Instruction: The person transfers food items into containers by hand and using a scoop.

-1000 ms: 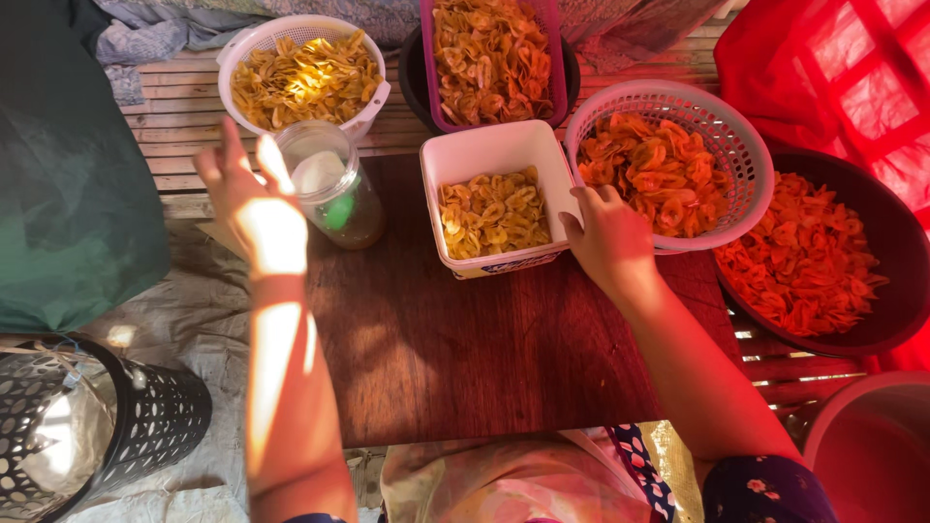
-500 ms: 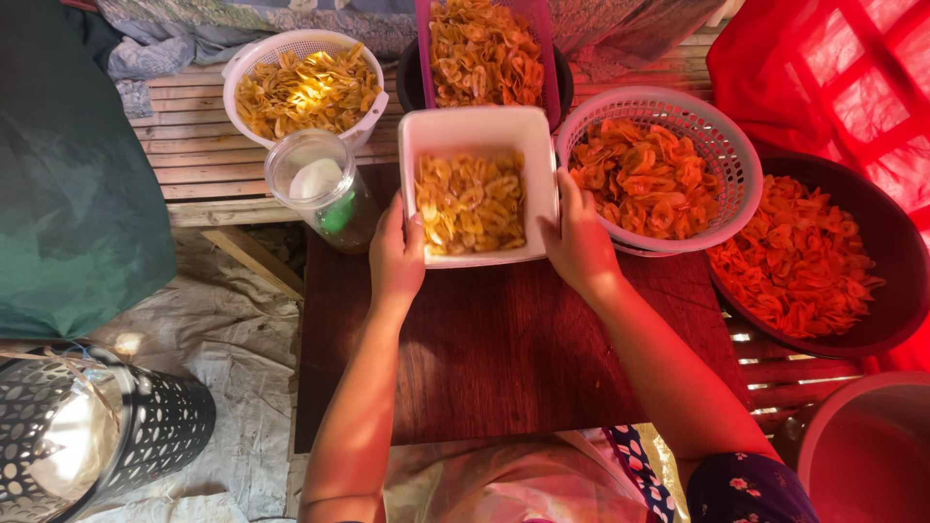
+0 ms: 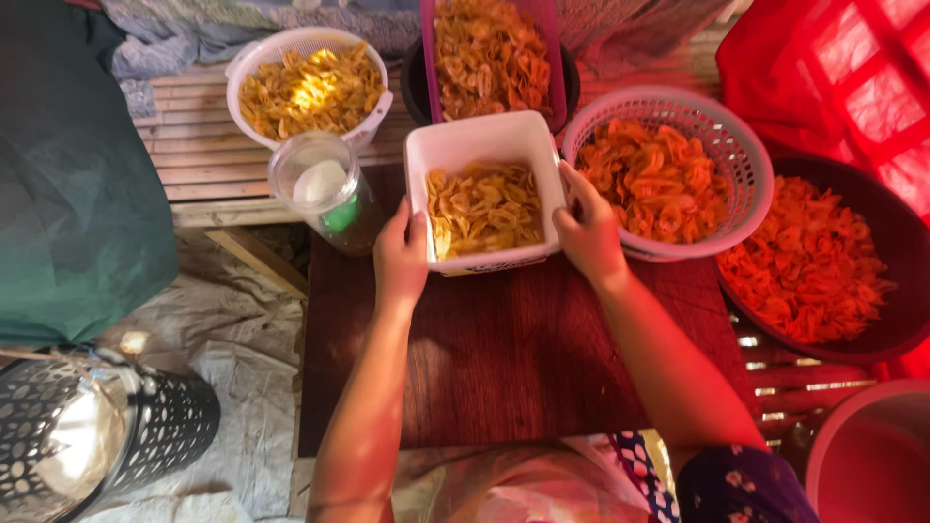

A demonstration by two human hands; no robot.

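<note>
A square white tub half full of yellow chips stands at the far edge of a dark red wooden board. My left hand grips the tub's left wall, thumb on the rim. My right hand holds its right wall. A clear jar with a white lid inside and a green label stands just left of my left hand.
A white round basket of yellow chips sits at the back left, a purple tray of chips behind the tub, a pink basket and a dark bowl of orange chips to the right. A perforated metal bin stands lower left.
My left hand left the clear jar and came to the tub's left side. Both hands took hold of the tub and shifted it toward the middle of the board.
</note>
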